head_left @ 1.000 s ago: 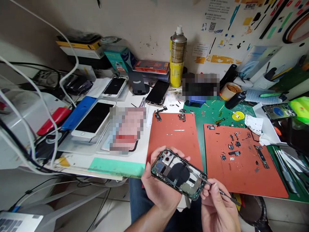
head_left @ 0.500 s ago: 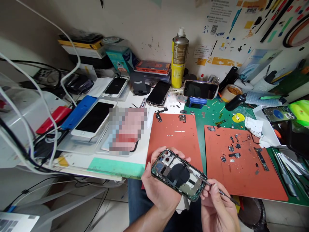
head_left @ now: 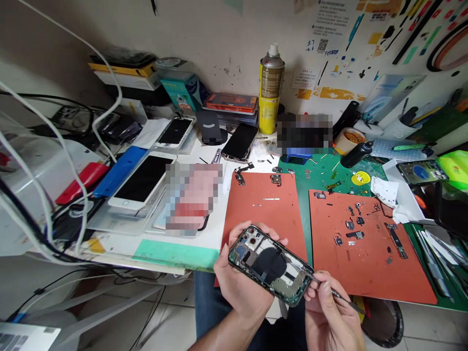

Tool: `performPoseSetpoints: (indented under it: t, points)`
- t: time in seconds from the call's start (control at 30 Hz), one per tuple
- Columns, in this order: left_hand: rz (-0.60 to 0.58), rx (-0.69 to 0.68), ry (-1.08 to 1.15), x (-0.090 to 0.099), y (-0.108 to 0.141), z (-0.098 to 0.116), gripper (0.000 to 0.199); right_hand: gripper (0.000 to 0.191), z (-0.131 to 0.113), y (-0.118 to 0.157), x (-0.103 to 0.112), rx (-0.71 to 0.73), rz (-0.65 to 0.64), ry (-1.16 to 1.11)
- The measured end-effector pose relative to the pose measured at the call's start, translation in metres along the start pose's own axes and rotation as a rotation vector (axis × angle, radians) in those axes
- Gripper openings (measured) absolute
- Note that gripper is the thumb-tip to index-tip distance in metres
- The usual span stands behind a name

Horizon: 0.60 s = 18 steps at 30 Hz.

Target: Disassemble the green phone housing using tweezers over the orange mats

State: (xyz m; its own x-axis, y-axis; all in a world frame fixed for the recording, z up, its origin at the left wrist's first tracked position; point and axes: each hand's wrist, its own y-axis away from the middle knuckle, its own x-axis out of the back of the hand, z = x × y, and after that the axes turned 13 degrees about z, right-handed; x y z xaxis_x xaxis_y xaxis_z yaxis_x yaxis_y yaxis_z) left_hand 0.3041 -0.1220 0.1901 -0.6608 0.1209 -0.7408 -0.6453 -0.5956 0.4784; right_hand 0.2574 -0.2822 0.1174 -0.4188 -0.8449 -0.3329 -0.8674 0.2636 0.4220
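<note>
Holding frame (head_left: 270, 265) in left hand (head_left: 243, 292), half closed: palm under left end and near side, fingers over far edge. Tilted, insides up, above lap (head_left: 209, 297), at near edge of left mat (head_left: 265, 219). Gripping tweezers (head_left: 349, 303) in right hand (head_left: 329, 307), closed tight between thumb and fingers. Pointing tips left, over right end of frame; cannot tell if touching or how far apart. Right fingertips just beside right corner of frame; cannot tell if in contact.

Lying about:
- On right mat (head_left: 358, 268): small parts (head_left: 360, 234) scattered across far half, plus long board (head_left: 397, 241) toward right.
- On left mat: small metal strip (head_left: 271, 199), further parts (head_left: 276, 179) at far edge.
- Left of left mat: white phone (head_left: 142, 180), dark screen up.
- Beyond left mat: black phone (head_left: 240, 141) flat, yellow can (head_left: 268, 92) upright to right of it.
</note>
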Motion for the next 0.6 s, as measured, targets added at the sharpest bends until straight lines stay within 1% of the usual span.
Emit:
performPoseSetpoints:
  t: [0.17, 0.33, 0.6]
  points:
    - [0.004, 0.000, -0.002, 0.001, -0.001, 0.000, 0.035, 0.023, -0.002, 0.001, -0.002, -0.003, 0.005, -0.009]
    - [-0.001, 0.004, -0.007, 0.000, -0.001, 0.000, 0.034, 0.023, -0.003, 0.001, -0.004, -0.040, -0.002, 0.001]
    - [-0.043, 0.014, 0.004, 0.002, -0.003, 0.001, 0.034, 0.024, -0.006, 0.003, -0.011, -0.061, 0.011, -0.010]
